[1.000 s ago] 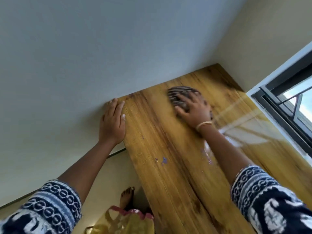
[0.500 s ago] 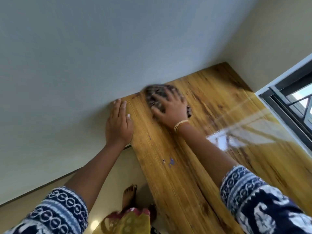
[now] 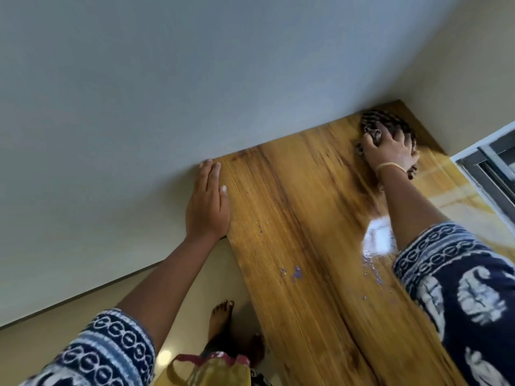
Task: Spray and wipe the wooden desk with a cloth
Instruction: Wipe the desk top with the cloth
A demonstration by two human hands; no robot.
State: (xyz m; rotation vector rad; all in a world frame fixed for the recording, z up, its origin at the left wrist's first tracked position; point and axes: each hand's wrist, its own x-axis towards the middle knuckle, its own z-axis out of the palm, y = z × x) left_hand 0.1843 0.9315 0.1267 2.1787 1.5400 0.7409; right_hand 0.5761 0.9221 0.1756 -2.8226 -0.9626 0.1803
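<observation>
While a moment ago near the left hand (image 3: 207,201), now pushed to the bench's (image 3: 306,274) far right corner: dark cloth (image 3: 381,122) under right hand (image 3: 390,150), fingers curled on it, left fingers flat; more wiping likely left.

wall (image 3: 195,79) along desk's (image 3: 306,260) far edge
</observation>
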